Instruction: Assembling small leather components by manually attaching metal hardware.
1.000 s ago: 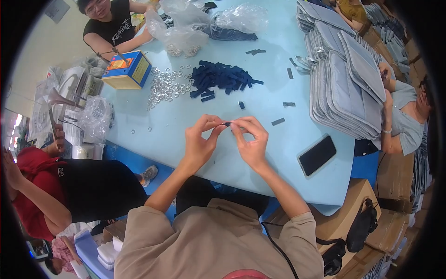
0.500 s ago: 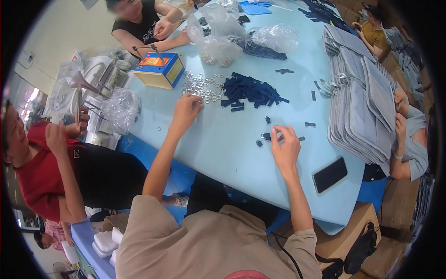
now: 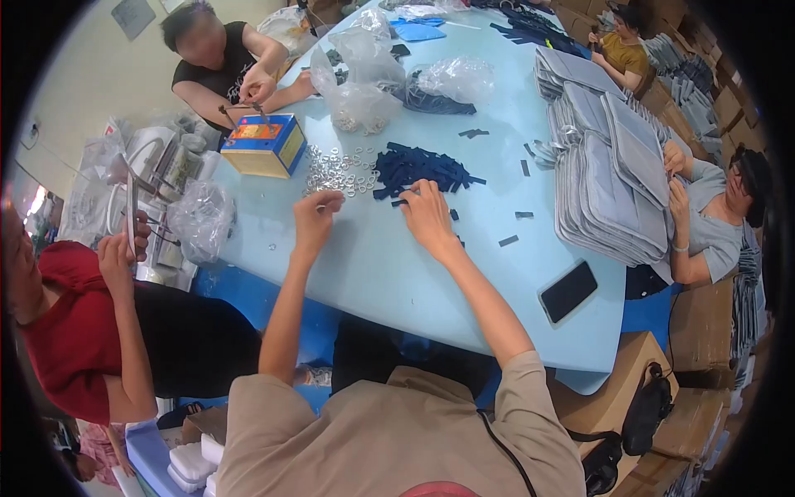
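My left hand (image 3: 315, 222) is closed in a pinch at the near edge of a spread of small silvery metal rings (image 3: 338, 168). Whatever its fingertips hold is too small to make out. Beside it, my right hand (image 3: 431, 217) reaches to the near edge of a heap of short navy fabric strips (image 3: 422, 168). Its fingertips are down on one navy strip (image 3: 398, 203), partly covered by the fingers. Close to the right wrist lies a small dark piece (image 3: 454, 214); another is mostly hidden by the forearm.
A blue-and-yellow box (image 3: 267, 147) and plastic bags (image 3: 364, 91) stand beyond the rings. Stacked grey padded panels (image 3: 609, 182) fill the table's right side, near a black phone (image 3: 568, 291). Co-workers are around the table; a person in red (image 3: 83, 331) stands at left.
My right hand has moved left, from the small dark pieces to the navy strips. My left hand stays by the rings. The whole view has shifted slightly.
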A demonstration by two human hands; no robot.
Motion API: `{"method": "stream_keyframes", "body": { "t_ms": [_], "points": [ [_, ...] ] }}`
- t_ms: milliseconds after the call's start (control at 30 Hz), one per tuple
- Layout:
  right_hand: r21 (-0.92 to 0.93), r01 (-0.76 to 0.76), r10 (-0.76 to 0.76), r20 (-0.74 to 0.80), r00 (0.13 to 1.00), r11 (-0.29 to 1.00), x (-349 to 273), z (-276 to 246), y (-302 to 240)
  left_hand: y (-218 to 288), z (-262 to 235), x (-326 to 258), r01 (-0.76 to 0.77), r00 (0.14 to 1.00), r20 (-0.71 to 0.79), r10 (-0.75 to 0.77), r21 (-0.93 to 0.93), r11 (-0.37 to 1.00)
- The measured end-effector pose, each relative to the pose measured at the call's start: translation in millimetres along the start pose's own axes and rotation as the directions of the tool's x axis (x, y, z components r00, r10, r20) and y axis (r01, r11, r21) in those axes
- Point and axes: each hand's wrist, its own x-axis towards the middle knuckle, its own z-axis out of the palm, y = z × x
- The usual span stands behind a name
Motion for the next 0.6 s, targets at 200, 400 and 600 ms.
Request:
{"method": "stream_keyframes", "body": {
  "t_ms": [200, 400, 600],
  "points": [
    [0.113, -0.103, 0.105, -0.012, 0.994, 0.988, 6.9, 6.8, 0.4, 27.6, 25.1, -32.8, 0.150, 0.989, 0.056, -0.139, -0.330, 0.932],
    [0.317, -0.114, 0.072, 0.140, 0.988, 0.941, -8.7, -3.9, 0.5, 49.5, 46.7, -47.8, 0.232, 0.973, 0.123, -0.198, -0.454, 0.860],
    [0.756, -0.477, 0.184, 0.445, 0.877, 0.448, -41.1, -46.4, -34.3, 75.4, 28.6, -66.5, 0.257, 0.964, 0.193, -0.185, -0.482, 0.837]
  ]
}}
